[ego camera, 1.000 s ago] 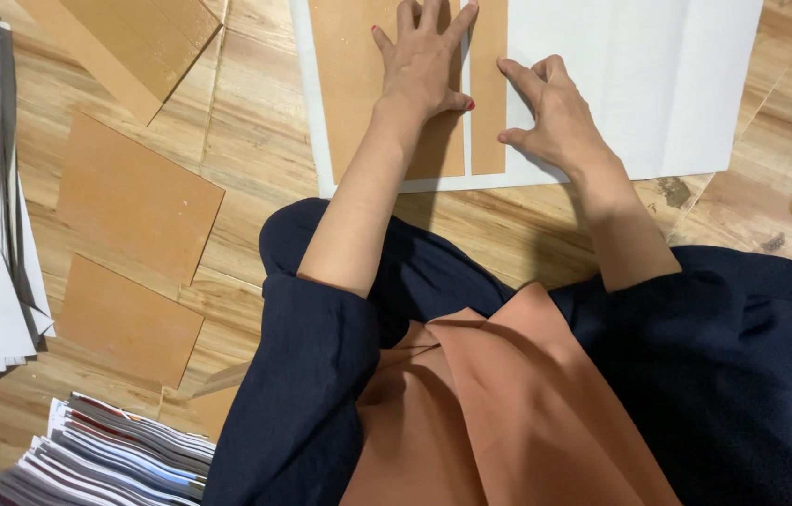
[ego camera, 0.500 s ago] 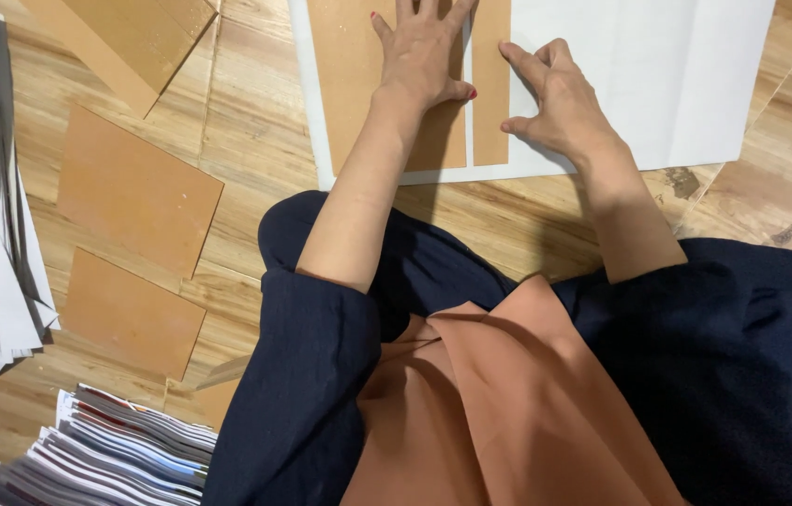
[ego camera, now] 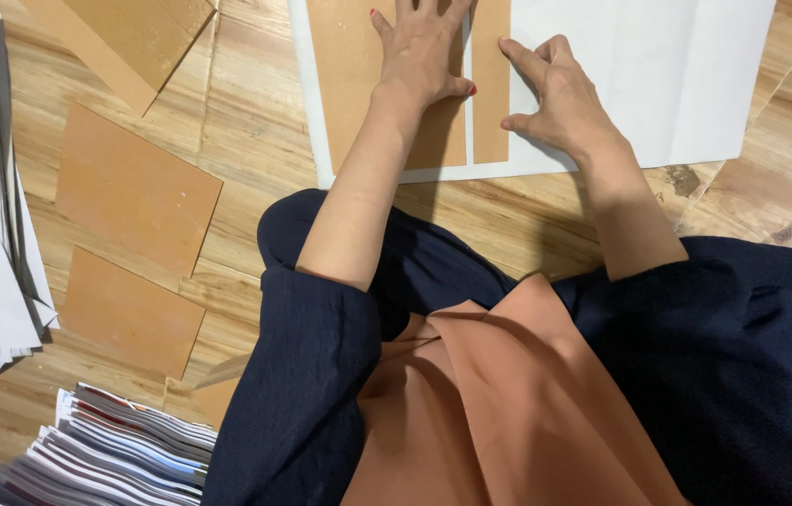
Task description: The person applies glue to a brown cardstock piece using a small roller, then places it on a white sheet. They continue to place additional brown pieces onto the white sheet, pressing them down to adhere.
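Now the left hand [ego camera: 424, 47] is pressed flat, fingers spread, on the wide brown board [ego camera: 358, 84], as before; the right hand [ego camera: 560, 98], half-open and gripping nothing, has been slid slightly along the narrow strip [ego camera: 490, 103] on the white sheet [ego camera: 639, 75].

Dark navy sleeves, loose and crinkled, are pushed up above the elbows, leaving both forearms bare. A rust-orange garment folds across the lap. The left hand [ego camera: 424, 47] has red-painted nails.
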